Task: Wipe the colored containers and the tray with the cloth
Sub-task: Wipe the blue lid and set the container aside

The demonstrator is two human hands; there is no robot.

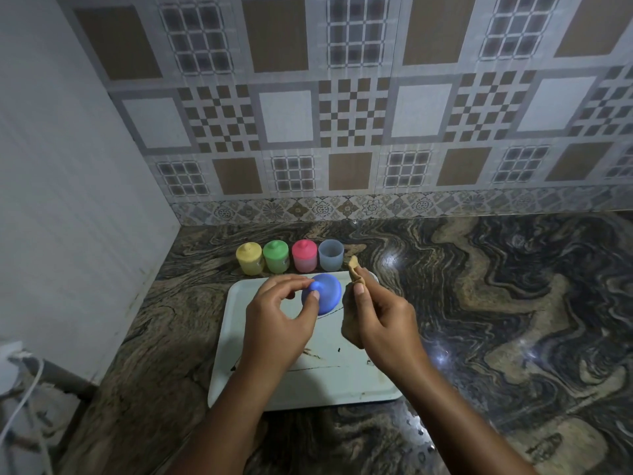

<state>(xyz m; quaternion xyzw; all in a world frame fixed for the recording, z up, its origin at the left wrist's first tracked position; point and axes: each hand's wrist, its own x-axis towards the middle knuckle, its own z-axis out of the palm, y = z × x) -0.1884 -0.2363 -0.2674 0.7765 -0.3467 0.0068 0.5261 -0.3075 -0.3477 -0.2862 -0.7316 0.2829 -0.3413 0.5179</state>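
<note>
A row of small containers stands on the counter behind the tray: yellow, green and pink, each with its lid on, then a blue one without a lid. My left hand pinches the knob of the blue lid above the pale tray. Just right of the lid, my right hand grips a bunched tan cloth, whose end sticks up past my thumb. Dark smudges mark the tray's near half.
The tray lies on a swirled dark stone counter that runs off to the right. A patterned tile wall rises behind and a plain white wall on the left. A white cable hangs at the lower left.
</note>
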